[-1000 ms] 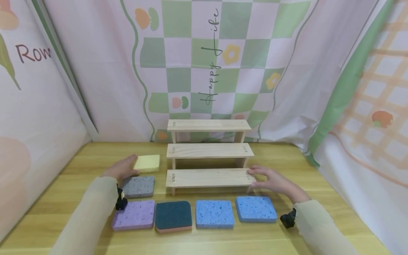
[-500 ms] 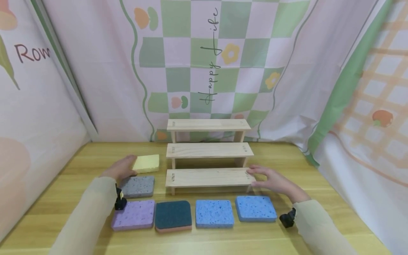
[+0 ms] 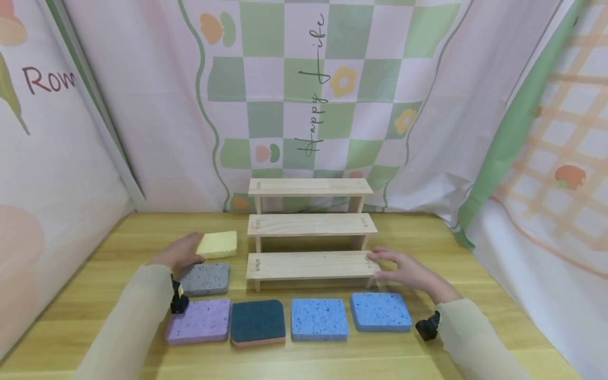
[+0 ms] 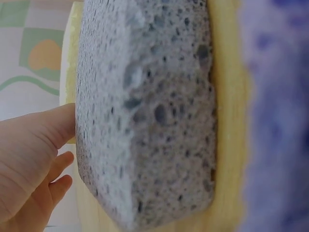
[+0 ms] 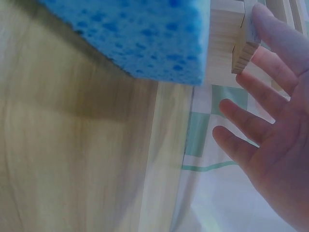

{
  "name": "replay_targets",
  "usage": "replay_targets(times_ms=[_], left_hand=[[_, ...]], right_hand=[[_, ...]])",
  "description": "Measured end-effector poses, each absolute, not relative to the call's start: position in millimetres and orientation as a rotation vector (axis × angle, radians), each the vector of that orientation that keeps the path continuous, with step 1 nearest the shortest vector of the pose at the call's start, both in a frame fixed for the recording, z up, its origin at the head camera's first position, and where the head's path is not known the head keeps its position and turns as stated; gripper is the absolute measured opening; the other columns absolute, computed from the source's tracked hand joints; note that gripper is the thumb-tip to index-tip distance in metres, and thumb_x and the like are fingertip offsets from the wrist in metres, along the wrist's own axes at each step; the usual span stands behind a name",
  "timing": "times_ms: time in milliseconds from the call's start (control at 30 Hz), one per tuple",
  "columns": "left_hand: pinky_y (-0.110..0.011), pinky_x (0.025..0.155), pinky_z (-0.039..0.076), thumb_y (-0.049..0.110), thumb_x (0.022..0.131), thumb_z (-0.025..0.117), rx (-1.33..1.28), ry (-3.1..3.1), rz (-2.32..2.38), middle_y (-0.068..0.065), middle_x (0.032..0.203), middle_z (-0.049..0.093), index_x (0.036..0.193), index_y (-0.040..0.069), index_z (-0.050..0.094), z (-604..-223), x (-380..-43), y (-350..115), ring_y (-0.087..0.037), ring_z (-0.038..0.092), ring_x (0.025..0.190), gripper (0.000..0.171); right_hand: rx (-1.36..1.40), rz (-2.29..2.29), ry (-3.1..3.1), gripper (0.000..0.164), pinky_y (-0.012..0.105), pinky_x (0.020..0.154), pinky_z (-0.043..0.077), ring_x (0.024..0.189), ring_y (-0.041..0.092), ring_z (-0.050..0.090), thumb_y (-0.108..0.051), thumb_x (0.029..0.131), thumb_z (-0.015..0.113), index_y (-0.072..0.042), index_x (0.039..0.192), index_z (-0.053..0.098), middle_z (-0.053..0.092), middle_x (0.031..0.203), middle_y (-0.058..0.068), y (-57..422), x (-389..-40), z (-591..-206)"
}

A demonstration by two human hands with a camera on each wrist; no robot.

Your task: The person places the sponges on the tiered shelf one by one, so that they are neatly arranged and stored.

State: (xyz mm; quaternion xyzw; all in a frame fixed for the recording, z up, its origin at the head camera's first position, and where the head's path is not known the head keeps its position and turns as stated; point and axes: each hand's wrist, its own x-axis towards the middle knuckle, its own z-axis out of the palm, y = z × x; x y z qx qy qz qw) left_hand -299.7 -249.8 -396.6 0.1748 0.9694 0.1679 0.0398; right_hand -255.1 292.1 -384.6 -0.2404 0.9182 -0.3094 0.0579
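Left hand (image 3: 178,252) pinched the yellow sponge (image 3: 218,244), flat on the table (image 3: 323,361) beside the shelf (image 3: 309,265). Right hand (image 3: 409,268), fingers straight, touched the shelf's lowest end. A light, even squeeze seemed best.

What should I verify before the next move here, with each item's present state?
1. Left hand at yellow sponge: ok, at its left edge.
2. Left hand's hold secure: cannot tell, fingertips partly hidden.
3. Yellow sponge lifted: not ok, lying on the table.
4. Right hand at wooden stand: ok, at the bottom step's right end.
5. Stand upright: ok.
6. Gray sponge apart from purple sponge: ok.
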Motion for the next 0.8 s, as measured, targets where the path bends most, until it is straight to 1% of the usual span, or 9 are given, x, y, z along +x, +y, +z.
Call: replay_targets(times_ms=[267, 467, 600, 700, 800], left_hand=[[-0.058, 0.098, 0.027, 0.021, 0.082, 0.068, 0.532, 2.994, 0.568, -0.038, 0.13, 0.036, 0.13, -0.016, 0.037, -401, -304, -256, -0.051, 0.033, 0.119, 0.068], [-0.059, 0.095, 0.031, 0.022, 0.08, 0.069, 0.623, 3.057, 0.607, -0.038, 0.126, 0.039, 0.127, -0.016, 0.041, -401, -301, -262, -0.051, 0.039, 0.114, 0.067], [-0.06, 0.097, 0.028, 0.023, 0.081, 0.067, 0.642, 3.069, 0.659, -0.038, 0.13, 0.035, 0.13, -0.016, 0.037, -395, -296, -266, -0.052, 0.034, 0.117, 0.07], [-0.061, 0.099, 0.024, 0.024, 0.082, 0.067, 0.61, 3.066, 0.697, -0.036, 0.134, 0.031, 0.133, -0.014, 0.034, -390, -291, -270, -0.051, 0.03, 0.121, 0.071], [-0.061, 0.099, 0.023, 0.027, 0.083, 0.066, 0.579, 3.063, 0.72, -0.035, 0.136, 0.029, 0.134, -0.012, 0.034, -385, -287, -272, -0.051, 0.029, 0.121, 0.072]], right_hand=[[-0.722, -0.948, 2.776, 0.059, 0.061, 0.098, 0.025, 0.127, 0.046, 0.026, -0.034, 0.084, 0.066, -0.003, 0.132, 0.049, 0.033, 0.14, 0.024, 291, -254, -384], [-0.712, -0.953, 2.772, 0.059, 0.061, 0.098, 0.025, 0.127, 0.046, 0.026, -0.034, 0.084, 0.066, -0.003, 0.132, 0.049, 0.032, 0.141, 0.024, 292, -255, -385], [-0.714, -0.96, 2.769, 0.059, 0.061, 0.098, 0.025, 0.128, 0.046, 0.025, -0.034, 0.085, 0.065, -0.003, 0.132, 0.049, 0.032, 0.141, 0.024, 292, -254, -385], [-0.717, -0.963, 2.77, 0.058, 0.061, 0.098, 0.026, 0.128, 0.046, 0.025, -0.034, 0.085, 0.065, -0.003, 0.132, 0.049, 0.032, 0.141, 0.024, 292, -254, -386], [-0.716, -0.958, 2.775, 0.058, 0.061, 0.098, 0.026, 0.128, 0.046, 0.025, -0.034, 0.085, 0.065, -0.004, 0.132, 0.049, 0.032, 0.141, 0.024, 292, -253, -386]])
